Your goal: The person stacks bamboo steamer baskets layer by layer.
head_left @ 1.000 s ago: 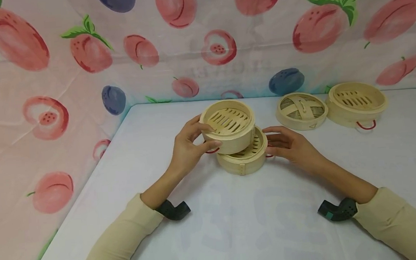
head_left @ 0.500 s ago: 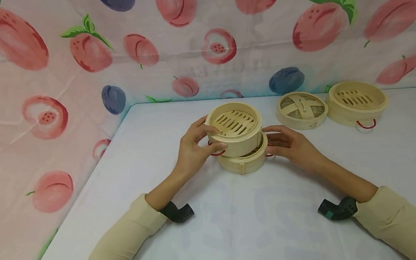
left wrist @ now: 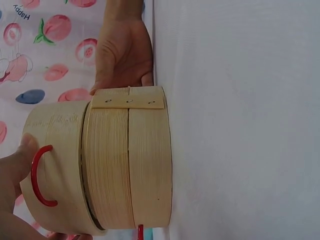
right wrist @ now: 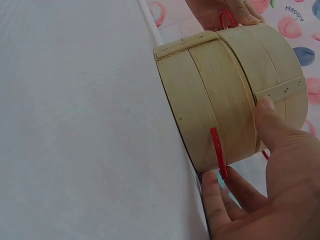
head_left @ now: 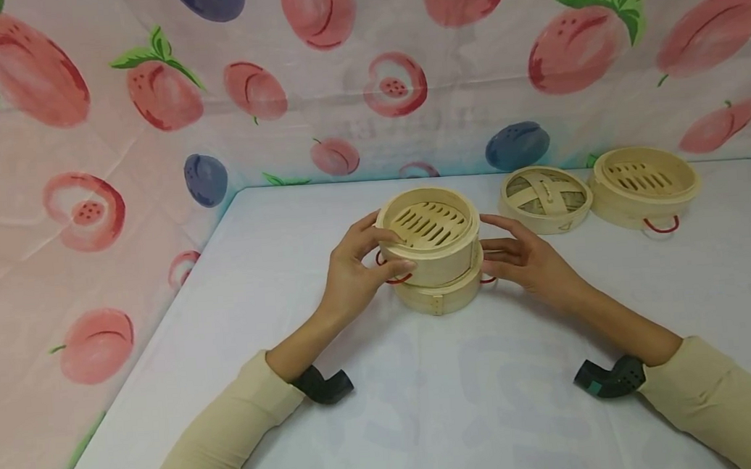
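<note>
My left hand [head_left: 358, 265] grips the upper bamboo steamer basket [head_left: 439, 261] by its left side, thumb in front, near a red handle [left wrist: 41, 175]. This basket rests on the lower bamboo steamer basket [head_left: 437, 299]; in the left wrist view it tilts slightly, with a dark thin gap along the joint. At the lower basket's right side, my right hand [head_left: 534, 256] holds it around its red handle [right wrist: 218, 152]. The right thumb [right wrist: 267, 112] reaches the joint between both baskets, while the other fingers [right wrist: 214, 200] lie partly hidden beyond the lower one.
A woven bamboo steamer lid [head_left: 547, 211] lies at the back right of the white table [head_left: 427, 405]. Beside it stands another steamer basket [head_left: 628, 206] with a red handle. A fruit-printed cloth [head_left: 335, 128] hangs behind the table and along its left.
My left hand has moved the upper basket to the right and slightly toward me, over the lower basket. The right index finger has lifted to the upper basket's side; the lower basket stays put.
</note>
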### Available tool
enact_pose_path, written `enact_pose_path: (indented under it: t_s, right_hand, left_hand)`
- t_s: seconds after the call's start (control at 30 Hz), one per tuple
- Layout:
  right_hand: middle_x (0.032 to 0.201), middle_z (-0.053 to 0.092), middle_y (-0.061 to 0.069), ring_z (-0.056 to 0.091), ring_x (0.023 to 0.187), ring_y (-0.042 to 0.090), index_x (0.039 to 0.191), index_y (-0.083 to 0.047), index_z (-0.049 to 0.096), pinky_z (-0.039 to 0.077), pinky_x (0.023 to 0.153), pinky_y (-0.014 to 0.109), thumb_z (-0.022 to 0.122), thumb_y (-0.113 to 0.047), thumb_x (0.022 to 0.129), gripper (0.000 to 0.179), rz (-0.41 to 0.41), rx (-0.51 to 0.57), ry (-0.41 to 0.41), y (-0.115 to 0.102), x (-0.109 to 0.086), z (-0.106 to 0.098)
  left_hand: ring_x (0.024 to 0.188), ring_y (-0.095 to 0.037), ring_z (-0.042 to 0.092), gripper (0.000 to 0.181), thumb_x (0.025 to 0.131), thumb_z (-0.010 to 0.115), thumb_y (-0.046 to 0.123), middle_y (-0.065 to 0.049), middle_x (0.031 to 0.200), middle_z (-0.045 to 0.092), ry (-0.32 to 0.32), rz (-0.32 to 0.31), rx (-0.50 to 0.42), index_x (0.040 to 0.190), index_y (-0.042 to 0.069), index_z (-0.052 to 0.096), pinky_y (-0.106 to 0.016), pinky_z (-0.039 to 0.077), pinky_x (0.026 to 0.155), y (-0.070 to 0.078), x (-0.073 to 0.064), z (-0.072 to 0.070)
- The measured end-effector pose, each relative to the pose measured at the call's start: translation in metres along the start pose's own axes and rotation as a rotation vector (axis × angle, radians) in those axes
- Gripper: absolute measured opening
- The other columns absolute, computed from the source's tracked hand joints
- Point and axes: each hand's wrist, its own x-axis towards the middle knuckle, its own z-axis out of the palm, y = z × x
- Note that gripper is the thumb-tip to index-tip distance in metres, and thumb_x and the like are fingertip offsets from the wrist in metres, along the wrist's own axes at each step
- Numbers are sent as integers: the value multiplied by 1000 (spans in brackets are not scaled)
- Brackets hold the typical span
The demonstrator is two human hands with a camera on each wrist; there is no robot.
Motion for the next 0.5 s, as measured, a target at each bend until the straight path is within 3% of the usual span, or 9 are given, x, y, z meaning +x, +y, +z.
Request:
enact_pose_path:
  t_s: [0.17, 0.4, 0.5]
  right_hand:
    - [139, 43, 26, 55, 117, 19, 151, -22, 28, 53, 86, 30, 62, -5, 93, 69, -21, -17, 4, 0, -1, 1]
    - [141, 43, 20, 52, 121, 30, 153, -31, 21, 50, 88, 24, 63, -9, 94, 76, -27, -115, 6, -2, -2, 0]
    - [141, 43, 19, 51, 121, 34, 153, -33, 18, 50, 88, 25, 63, -8, 93, 79, -45, -135, 1, -3, -2, 1]
  left_hand:
    - [128, -38, 41, 27, 74, 78, -7, -27, 136, 43, -3, -9, 8, 97, -9, 63, -41, 37, 105, -1, 0, 1]
    - [129, -23, 42, 29, 72, 83, 3, -14, 137, 47, 3, 7, 20, 97, 2, 68, -37, 38, 104, -29, 1, 2]
    - [128, -19, 43, 29, 72, 84, 7, -11, 137, 47, -2, 14, 50, 96, 6, 68, -38, 39, 104, -31, 1, 3]
